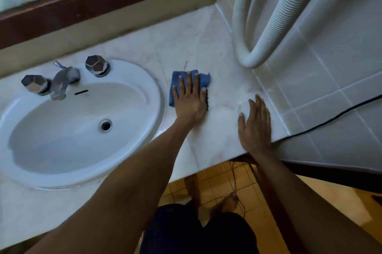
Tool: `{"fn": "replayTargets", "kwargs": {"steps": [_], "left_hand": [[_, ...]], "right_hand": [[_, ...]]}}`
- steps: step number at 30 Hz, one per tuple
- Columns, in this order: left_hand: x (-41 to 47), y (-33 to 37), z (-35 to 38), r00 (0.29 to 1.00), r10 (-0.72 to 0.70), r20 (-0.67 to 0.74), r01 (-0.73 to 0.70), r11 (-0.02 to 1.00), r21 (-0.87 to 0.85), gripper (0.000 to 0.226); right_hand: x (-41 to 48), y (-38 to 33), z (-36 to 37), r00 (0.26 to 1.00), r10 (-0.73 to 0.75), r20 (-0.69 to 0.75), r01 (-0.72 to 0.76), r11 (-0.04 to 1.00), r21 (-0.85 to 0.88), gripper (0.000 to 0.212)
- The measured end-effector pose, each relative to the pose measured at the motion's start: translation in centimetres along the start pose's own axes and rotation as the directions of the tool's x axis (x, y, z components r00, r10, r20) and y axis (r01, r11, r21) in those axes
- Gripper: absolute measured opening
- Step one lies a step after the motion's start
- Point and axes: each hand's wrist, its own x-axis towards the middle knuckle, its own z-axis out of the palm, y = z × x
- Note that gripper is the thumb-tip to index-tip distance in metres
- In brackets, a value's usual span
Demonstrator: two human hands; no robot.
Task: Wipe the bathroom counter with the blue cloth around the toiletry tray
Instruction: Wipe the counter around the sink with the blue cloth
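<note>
- Sitting far left: oval white basin [128, 80] sunk into the marble counter [217, 47], chrome tap [62, 82] between two faceted chrome knobs, drain [105, 125] open.
- Pressing down just right of the basin rim: left hand [191, 100], fingers [189, 82] spread flat, palm pinning the folded blue cloth [203, 80] against the counter; not pinching, only bearing down.
- Lying on bare marble between basin and wall: the blue cloth, mostly covered by the hand, its far edge and right corner showing.
- Resting flat near the counter's front right corner: right hand [255, 123], fingers together and extended, holding nothing, well apart from the cloth.
- Hanging at right: looped white corrugated hose [275, 26] against the tiled wall [330, 80], its bend hovering just above the counter's back corner; black cable [330, 117] crossing the tiles toward the counter edge.
- Not showing anywhere here: the toiletry tray; impossible to tell where it stands.
- Risking, by judgement: sliding the cloth left and dropping it over the rim into the basin; sweeping right and snagging the hose loop or catching the cable; letting the cloth bunch under an open palm, leaving streaks.
- Standing in the way: hose bend over the back corner, right hand over the front corner.
</note>
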Motion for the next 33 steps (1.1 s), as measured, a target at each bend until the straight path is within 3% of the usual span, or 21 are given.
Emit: {"fn": "replayTargets", "kwargs": {"steps": [1, 3, 5, 7, 9, 12, 15, 16, 20, 26, 30, 33], "left_hand": [[0.0, 1.2, 0.4, 1.0, 0.011, 0.004, -0.011, 1.0, -0.01, 0.061], [-1.9, 2.1, 1.1, 0.983, 0.175, 0.058, -0.175, 0.984, -0.006, 0.059], [-5.0, 0.6, 1.2, 0.915, 0.386, 0.112, -0.393, 0.918, 0.044, 0.056], [-6.2, -2.1, 0.4, 0.856, 0.502, 0.125, -0.513, 0.855, 0.078, 0.055], [-5.1, -4.1, -0.4, 0.867, 0.488, 0.105, -0.498, 0.86, 0.115, 0.055], [-2.4, -3.1, -0.6, 0.967, 0.251, 0.036, -0.253, 0.964, 0.079, 0.058], [-0.5, 1.5, 0.9, 0.999, 0.041, -0.036, -0.041, 0.999, 0.018, 0.061], [-0.3, 3.3, 1.5, 0.999, 0.044, -0.029, -0.044, 0.999, 0.004, 0.061], [-1.8, 9.8, 4.0, 0.957, 0.281, 0.074, -0.281, 0.96, -0.003, 0.059], [-5.2, 8.7, 4.6, 0.823, 0.541, 0.174, -0.552, 0.833, 0.021, 0.056], [-5.4, 3.6, 2.8, 0.798, 0.571, 0.195, -0.591, 0.804, 0.065, 0.054], [-2.0, -0.2, 0.5, 0.865, 0.482, 0.141, -0.498, 0.86, 0.116, 0.054]], "right_hand": [[0.0, 0.0, 0.0, 1.0, 0.001, 0.005, -0.001, 1.0, -0.003, 0.054], [0.2, 0.1, -0.1, 1.0, 0.01, 0.016, -0.01, 1.0, 0.024, 0.054], [0.3, 0.3, -0.2, 1.0, 0.011, 0.026, -0.013, 0.998, 0.066, 0.054], [0.3, 0.6, -0.4, 0.999, 0.002, 0.042, -0.006, 0.996, 0.09, 0.054], [0.3, 0.8, -0.6, 0.998, -0.011, 0.064, 0.006, 0.996, 0.091, 0.055], [0.3, 1.2, -1.0, 0.993, -0.045, 0.107, 0.035, 0.995, 0.094, 0.057], [0.5, 1.2, -1.6, 0.994, -0.006, 0.112, -0.014, 0.983, 0.181, 0.054], [0.5, 1.1, -1.9, 0.994, 0.036, 0.104, -0.061, 0.968, 0.242, 0.053], [-0.3, 3.0, -3.7, 0.983, 0.156, 0.093, -0.18, 0.906, 0.383, 0.051], [-1.4, 5.3, -5.1, 0.992, 0.043, 0.118, -0.082, 0.935, 0.346, 0.055], [-0.3, 3.9, -4.5, 0.993, 0.047, 0.106, -0.079, 0.942, 0.327, 0.051], [0.7, 2.0, -3.8, 0.991, 0.002, 0.134, -0.044, 0.949, 0.312, 0.051]]}}
